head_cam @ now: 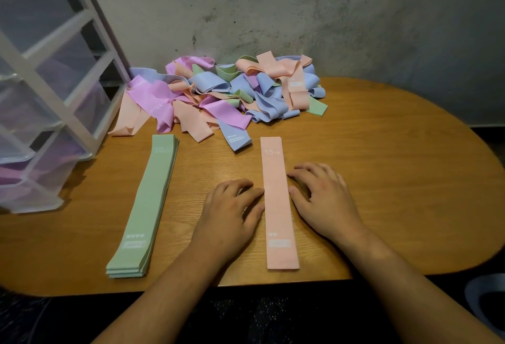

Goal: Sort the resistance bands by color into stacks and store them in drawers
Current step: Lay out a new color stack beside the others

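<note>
Here a single peach band (278, 207) lies flat and straight on the wooden worktop (382, 179), running near to far, its far end printed "15 LB" and a white label at its near end. The left hand (232, 207) rests palm down just left of it and the right hand (325, 201) just right of it. The fingers (254, 193) of both hands are loosely spread and grip nothing, with their tips touching the band's long edges.

Further left, well apart from the hands, a green stack (144, 207) of several bands lies neatly squared, angled slightly toward the far right. At the far side of the worktop sits a tangled pile (218, 92) of peach, pink, blue and green bands. One blue band (237, 138) pokes out of its near edge, close to the far end of the peach band.

At the left edge stands a translucent drawer unit (49, 84) with a white frame, and pinkish-purple shows through its lower drawers. A rough grey wall (328, 29) rises behind the pile.
</note>
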